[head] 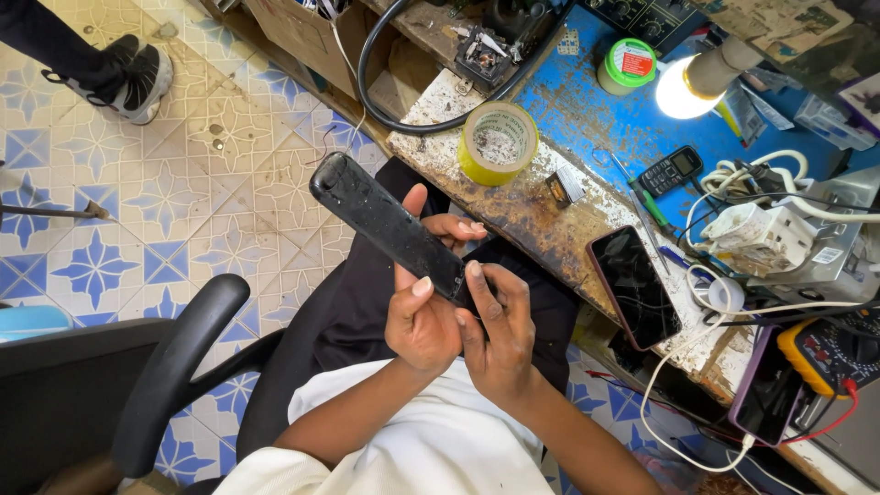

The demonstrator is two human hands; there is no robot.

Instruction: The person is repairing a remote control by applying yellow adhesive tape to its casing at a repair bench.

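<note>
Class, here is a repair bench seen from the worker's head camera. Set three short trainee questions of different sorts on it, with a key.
1. True or false: both hands hold the long black device over the lap.
2. Which thing lies nearest the bench's near edge? A) roll of yellow tape B) small keypad phone C) green-lidded tub
3. Fill in: the smartphone with the cracked screen lies ____ on the workbench.

Key: 1 true, left hand and right hand both grip it; 2 A; 3 flat.
</note>
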